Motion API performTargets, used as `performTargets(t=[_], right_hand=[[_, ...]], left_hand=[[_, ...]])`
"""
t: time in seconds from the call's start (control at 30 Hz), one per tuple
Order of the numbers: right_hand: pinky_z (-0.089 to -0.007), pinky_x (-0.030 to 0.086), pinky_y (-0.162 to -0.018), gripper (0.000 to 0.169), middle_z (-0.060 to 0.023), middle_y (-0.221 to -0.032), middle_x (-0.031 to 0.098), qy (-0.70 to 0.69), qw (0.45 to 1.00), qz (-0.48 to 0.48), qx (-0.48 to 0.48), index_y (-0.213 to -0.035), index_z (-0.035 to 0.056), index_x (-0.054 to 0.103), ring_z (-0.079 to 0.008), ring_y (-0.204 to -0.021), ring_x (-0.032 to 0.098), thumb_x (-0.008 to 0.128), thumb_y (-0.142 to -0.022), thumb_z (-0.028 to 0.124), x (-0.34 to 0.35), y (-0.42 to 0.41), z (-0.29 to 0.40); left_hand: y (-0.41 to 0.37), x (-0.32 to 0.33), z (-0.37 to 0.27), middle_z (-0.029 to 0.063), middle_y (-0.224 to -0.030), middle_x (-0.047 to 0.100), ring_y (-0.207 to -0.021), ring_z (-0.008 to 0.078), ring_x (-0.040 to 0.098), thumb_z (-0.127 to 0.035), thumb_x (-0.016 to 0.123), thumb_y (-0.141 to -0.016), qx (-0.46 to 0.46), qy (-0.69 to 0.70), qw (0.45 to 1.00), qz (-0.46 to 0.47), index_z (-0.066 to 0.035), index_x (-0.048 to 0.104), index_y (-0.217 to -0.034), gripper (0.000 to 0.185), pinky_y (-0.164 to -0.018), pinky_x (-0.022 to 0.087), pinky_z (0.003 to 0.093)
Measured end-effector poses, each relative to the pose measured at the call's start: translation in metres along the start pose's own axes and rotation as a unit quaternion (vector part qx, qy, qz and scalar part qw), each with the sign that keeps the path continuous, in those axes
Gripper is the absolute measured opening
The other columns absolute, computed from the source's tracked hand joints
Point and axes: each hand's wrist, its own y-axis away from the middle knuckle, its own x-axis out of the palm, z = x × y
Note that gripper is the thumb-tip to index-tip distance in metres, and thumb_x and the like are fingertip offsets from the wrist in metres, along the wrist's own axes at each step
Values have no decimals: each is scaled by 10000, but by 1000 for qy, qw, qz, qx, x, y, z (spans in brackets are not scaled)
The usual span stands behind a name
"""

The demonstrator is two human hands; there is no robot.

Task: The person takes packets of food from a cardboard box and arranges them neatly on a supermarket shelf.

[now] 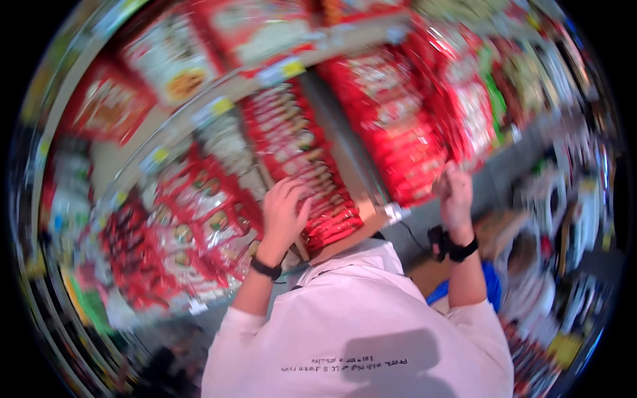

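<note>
Before me lies a row of red plastic packets (pixel 293 134), standing close together in an open cardboard box (pixel 343 239). My left hand (pixel 286 209), with a black band on the wrist, is at the left edge of this row, its fingers spread over the packets; I see nothing held in it. My right hand (pixel 455 191) has curled fingers beside the lower right end of a second heap of red packets (pixel 398 129). Blur hides whether it grips a packet. A black band and a small dark device are on the right wrist.
More red and clear packets (pixel 209 219) fill the display at the left. Shelf edges with yellow and white tags (pixel 281 71) run across the upper left, with flat packs (pixel 174 59) behind. A carton (pixel 497 231) and a blue bag (pixel 490 286) are at the right.
</note>
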Motion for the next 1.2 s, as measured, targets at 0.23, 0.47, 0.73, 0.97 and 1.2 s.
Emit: performTargets(t=[0.23,0.47,0.73,0.97,1.2], right_hand=[[-281,326,-474,375,-25,-540,452,94,976,-139,-136,-630,16,538,-101,-481,396,539,-954,204,-34,114,48],[-382,355,-438,402,-145,-506,469,123,968,-146,-163,-569,35,522,-310,-443,484,593,-912,232,26,205,-23],[-378,341,-419,413,-131,-458,438,134,968,-160,-137,-554,49,494,-307,-413,467,600,-898,252,12,325,-33],[-353,336,-408,202,-46,-517,497,128,945,-241,-183,-717,100,593,-244,-419,485,606,-889,205,-6,451,21],[-271,241,-399,103,19,-549,428,290,787,-406,-362,-835,125,634,-126,-417,378,647,-734,108,7,575,97]], left_hand=[[63,-11,-38,125,-1018,628,-1022,319,562,-71,665,-809,85,47,968,233,-41,628,-952,151,-938,408,423],[76,8,-58,142,-1013,603,-991,336,562,-21,683,-773,191,36,903,383,-14,612,-917,161,-864,433,426],[95,32,-127,125,-984,603,-966,328,561,28,673,-750,296,37,890,345,-16,606,-901,171,-866,433,420],[152,76,-198,131,-865,629,-837,335,591,-5,670,-772,377,76,815,434,-31,624,-874,115,-745,445,411],[191,125,-264,146,-839,655,-793,349,610,-82,674,-806,466,69,716,515,-27,661,-862,80,-708,462,413]])
